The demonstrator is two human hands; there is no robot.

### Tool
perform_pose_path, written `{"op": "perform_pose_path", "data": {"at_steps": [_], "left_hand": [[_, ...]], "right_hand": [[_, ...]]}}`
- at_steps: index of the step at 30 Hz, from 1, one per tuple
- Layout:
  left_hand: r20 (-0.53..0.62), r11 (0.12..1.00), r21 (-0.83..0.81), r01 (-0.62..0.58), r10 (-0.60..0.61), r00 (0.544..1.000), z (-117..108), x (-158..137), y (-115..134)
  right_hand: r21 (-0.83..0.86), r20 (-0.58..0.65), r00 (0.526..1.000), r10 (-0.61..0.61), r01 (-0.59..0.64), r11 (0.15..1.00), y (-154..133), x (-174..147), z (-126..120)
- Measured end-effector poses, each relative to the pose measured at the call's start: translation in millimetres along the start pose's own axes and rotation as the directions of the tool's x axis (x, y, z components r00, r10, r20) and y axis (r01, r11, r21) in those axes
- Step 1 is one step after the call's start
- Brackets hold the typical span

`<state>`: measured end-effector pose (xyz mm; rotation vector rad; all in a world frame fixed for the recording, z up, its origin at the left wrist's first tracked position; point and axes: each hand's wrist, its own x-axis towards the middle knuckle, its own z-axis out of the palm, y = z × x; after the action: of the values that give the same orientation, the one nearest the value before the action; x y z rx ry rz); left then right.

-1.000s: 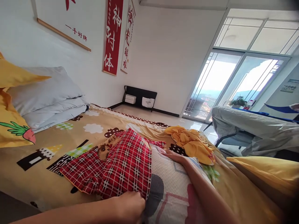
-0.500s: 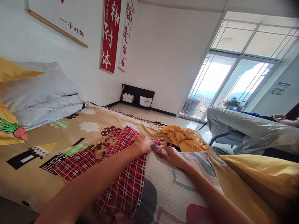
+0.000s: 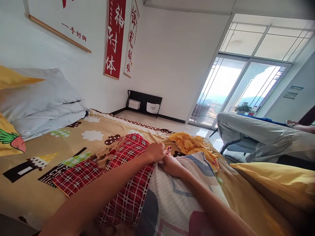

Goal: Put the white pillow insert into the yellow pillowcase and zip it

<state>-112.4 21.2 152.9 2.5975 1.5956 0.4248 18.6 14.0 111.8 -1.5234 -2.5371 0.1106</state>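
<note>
Gripping, in both hands [image 3: 156,152] at frame centre, probably pillow [image 3: 168,186] and cover [image 3: 134,188] together, to stop slipping apart (with fingertips mostly hidden).

Bed [image 3: 147,131]: tan printed sheet [image 3: 80,144]. On it, left end: grey pillows [image 3: 39,88], stacked; yellow pillow [image 3: 8,136] against them. Mid-bed: red plaid cloth [image 3: 130,147], touching pale pillow [image 3: 169,200]. Beyond these: yellow cloth [image 3: 192,144], crumpled.

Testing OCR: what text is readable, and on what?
"一手好牌": wall hanging
"神附体": red scroll
"光解难": white scroll; character above unclear
"ch": bedspread; other letters unclear
Too small: scrolls' side columns, white bag, wall notice
</note>
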Motion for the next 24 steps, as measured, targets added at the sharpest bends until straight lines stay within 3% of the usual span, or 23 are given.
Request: {"op": "perform_pose_path", "data": {"at_steps": [6,12,14,16,19,21,24], "left_hand": [[0.032,0.999,0.005,-0.032,0.031,0.999,13,-7,-2],[0.065,0.999,0.040,-0.009,0.006,0.998,30,-33,-25],[0.103,0.999,0.051,-0.008,0.003,0.995,33,-42,-26],[0.154,0.998,0.054,-0.029,0.020,0.988,35,-48,-24],[0.183,0.994,0.022,-0.108,0.102,0.978,35,-54,-19],[0.168,0.988,-0.008,-0.154,0.154,0.974,32,-55,-16],[0.172,0.985,0.008,-0.173,0.170,0.970,26,-50,-20]], "right_hand": [[-0.093,0.032,0.998,0.049,-0.046,0.995,21,-1,14],[-0.026,0.031,0.999,-0.012,0.013,1.000,46,-53,0],[-0.003,0.024,0.999,0.038,-0.038,0.999,71,-70,-5],[-0.001,0.018,0.987,0.161,-0.161,0.987,103,-80,-8],[0.147,0.038,0.961,0.275,-0.278,0.949,141,-78,-6],[0.298,0.103,0.973,0.205,-0.227,0.927,144,-68,-2],[0.388,0.228,0.974,0.016,-0.106,0.915,117,-46,4]]}}
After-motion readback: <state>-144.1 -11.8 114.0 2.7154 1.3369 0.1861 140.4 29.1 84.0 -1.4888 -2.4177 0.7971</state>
